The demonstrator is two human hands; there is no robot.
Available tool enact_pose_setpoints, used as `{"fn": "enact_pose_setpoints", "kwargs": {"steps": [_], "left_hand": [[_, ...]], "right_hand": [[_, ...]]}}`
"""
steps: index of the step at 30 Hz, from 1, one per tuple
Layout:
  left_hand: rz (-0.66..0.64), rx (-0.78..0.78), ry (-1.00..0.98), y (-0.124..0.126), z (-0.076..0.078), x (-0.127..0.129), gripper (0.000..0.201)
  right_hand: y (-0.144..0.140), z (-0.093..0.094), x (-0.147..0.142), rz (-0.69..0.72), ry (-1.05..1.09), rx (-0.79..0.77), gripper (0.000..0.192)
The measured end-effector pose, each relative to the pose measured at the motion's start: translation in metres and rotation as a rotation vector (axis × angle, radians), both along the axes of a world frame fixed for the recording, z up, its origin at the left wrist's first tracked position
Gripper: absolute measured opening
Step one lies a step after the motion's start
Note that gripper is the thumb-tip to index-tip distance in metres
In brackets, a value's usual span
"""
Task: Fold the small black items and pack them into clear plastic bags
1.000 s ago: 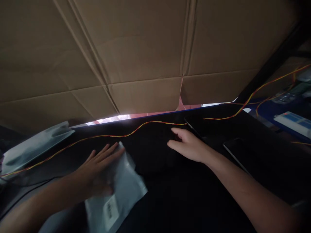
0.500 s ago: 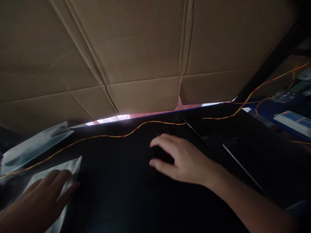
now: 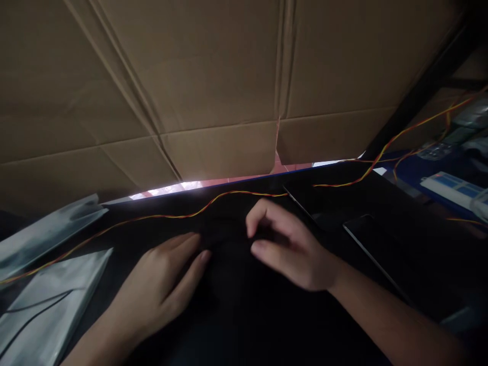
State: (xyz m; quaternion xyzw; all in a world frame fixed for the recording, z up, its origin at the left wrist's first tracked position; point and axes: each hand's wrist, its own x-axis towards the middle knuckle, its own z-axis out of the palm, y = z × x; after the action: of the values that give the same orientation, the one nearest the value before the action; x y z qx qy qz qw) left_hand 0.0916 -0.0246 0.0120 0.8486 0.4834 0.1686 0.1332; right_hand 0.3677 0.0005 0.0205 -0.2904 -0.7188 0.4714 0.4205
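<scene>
My left hand [image 3: 163, 279] is over the black tabletop [image 3: 213, 325], fingers stretched forward and thumb a little apart. Nothing shows in it. To its right, my right hand [image 3: 293, 249] has curled fingers, the index fingertip close to the thumb. Whatever may lie between them is lost in the dark. Left of my left hand, a clear plastic bag [image 3: 76, 284] lies flat, crossed by a thin black cable [image 3: 38, 312]. Two dark flat panels with pale edges, one farther back [image 3: 301, 203] and one nearer [image 3: 375, 254], lie beyond and right of my right hand.
A twisted red-and-yellow wire [image 3: 175, 216] runs along the table's back. Another plastic bag [image 3: 53, 229] lies at the far left. Brown cardboard [image 3: 213, 76] stands behind the table. On the right, a blue-and-white box [image 3: 453, 189] rests on a blue surface.
My left hand has left the plastic bag and moved right, toward my right hand. My right hand has shifted slightly right and its fingers have curled closer to the thumb.
</scene>
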Motion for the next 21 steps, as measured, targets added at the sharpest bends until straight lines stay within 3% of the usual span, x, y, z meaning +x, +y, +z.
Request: {"fn": "enact_pose_setpoints", "kwargs": {"steps": [2,4,6,8,10,13,14,17,21], "left_hand": [[-0.079,-0.042,-0.026,0.018,-0.004,0.007,0.044],[-0.156,-0.081,0.007,0.029,-0.014,0.005,0.042],[-0.185,-0.077,0.083,0.032,-0.026,0.001,0.034],[-0.177,-0.029,0.138,0.030,-0.034,-0.002,0.027],[-0.169,0.011,0.164,0.028,-0.037,-0.004,0.025],[-0.156,0.010,0.209,0.026,-0.034,-0.008,0.031],[-0.142,-0.012,0.230,0.027,-0.032,-0.010,0.034],[-0.072,-0.109,0.297,0.030,-0.026,-0.024,0.043],[0.016,-0.188,0.408,0.034,-0.019,-0.050,0.048]], "right_hand": [[0.011,0.001,0.011,-0.080,-0.076,-0.092,0.015],[0.022,-0.004,0.019,-0.173,-0.340,-0.121,0.036],[0.029,-0.011,0.022,-0.367,-0.570,0.036,0.048],[0.030,-0.016,0.019,-0.513,-0.617,0.247,0.042],[0.025,-0.019,0.012,-0.419,-0.570,0.326,0.026],[0.016,-0.021,0.000,-0.116,-0.616,0.251,0.046],[0.015,-0.021,-0.002,-0.070,-0.655,0.214,0.042],[0.017,-0.019,0.001,-0.122,-0.676,0.085,0.016],[0.030,-0.014,0.027,-0.186,-0.682,-0.140,0.016]]}}
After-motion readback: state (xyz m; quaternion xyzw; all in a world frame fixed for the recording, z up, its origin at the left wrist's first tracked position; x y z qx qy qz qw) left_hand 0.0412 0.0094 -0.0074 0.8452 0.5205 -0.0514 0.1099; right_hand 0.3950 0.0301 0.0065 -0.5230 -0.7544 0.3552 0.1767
